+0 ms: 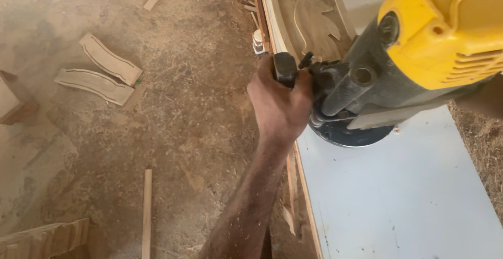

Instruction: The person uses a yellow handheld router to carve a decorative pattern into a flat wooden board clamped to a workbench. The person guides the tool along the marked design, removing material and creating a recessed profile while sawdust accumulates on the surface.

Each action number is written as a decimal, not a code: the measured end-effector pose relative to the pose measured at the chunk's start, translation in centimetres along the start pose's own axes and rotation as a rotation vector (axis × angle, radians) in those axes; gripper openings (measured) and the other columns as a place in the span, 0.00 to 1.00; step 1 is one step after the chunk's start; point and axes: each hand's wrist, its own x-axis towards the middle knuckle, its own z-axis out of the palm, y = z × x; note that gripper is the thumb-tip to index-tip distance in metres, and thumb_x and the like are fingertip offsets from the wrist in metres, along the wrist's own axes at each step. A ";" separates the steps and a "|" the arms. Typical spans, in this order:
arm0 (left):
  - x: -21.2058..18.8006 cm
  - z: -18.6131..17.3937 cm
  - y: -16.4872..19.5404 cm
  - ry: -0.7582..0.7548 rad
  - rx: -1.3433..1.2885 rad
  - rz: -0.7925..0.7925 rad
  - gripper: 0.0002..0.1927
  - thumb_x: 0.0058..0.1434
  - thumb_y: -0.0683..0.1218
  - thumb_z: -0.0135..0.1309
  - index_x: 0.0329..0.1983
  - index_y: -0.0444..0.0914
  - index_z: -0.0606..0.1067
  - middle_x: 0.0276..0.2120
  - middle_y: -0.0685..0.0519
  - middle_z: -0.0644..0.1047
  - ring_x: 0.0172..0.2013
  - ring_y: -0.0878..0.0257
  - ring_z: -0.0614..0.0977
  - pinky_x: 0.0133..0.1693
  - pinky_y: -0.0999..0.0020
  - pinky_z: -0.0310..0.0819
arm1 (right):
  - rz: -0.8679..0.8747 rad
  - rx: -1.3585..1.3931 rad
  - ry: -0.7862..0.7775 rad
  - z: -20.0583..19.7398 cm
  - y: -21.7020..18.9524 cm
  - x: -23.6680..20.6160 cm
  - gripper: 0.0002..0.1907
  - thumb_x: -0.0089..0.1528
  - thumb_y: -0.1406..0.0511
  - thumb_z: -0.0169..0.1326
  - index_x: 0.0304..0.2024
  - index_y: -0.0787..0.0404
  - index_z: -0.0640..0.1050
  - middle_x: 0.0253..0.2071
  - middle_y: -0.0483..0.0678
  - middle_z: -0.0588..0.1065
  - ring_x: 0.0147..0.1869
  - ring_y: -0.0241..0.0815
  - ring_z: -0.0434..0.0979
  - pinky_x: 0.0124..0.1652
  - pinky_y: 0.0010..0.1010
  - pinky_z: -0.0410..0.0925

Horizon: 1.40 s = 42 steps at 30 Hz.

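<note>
Closely, left hand point(280, 101) gripping router point(398, 54), board edge point(306, 196).

The left hand point(279, 104) is seen bare, with no glove, ring or watch; the forearm behind it is left uncovered by any sleeve; fine sawdust and small wood chips are scattered along the forearm; of the right hand nothing can be made out.

Sawdust-strewn dirt floor point(173, 107) with wood offcuts point(97, 85)
</note>
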 end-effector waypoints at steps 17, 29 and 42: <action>6.0 -0.8 -2.3 -0.082 0.076 0.156 0.09 0.54 0.48 0.53 0.23 0.39 0.71 0.17 0.57 0.71 0.15 0.67 0.67 0.20 0.66 0.67 | 0.045 0.070 0.048 1.2 0.0 -0.9 0.19 0.50 0.68 0.67 0.41 0.65 0.76 0.28 0.51 0.76 0.28 0.43 0.77 0.29 0.33 0.72; 9.7 -1.2 -3.2 -0.190 0.067 0.203 0.09 0.52 0.49 0.52 0.21 0.41 0.72 0.16 0.57 0.73 0.17 0.67 0.72 0.24 0.65 0.71 | 0.020 0.077 0.138 1.1 -0.6 -2.8 0.09 0.59 0.68 0.64 0.36 0.65 0.76 0.23 0.51 0.76 0.25 0.42 0.76 0.26 0.33 0.72; 12.0 -0.8 -3.9 -0.265 0.013 0.133 0.06 0.51 0.46 0.54 0.21 0.41 0.73 0.19 0.54 0.76 0.19 0.65 0.73 0.24 0.65 0.75 | 0.157 -0.144 -0.041 -0.1 -2.1 -2.5 0.13 0.59 0.54 0.61 0.31 0.54 0.76 0.21 0.42 0.73 0.18 0.36 0.71 0.27 0.34 0.64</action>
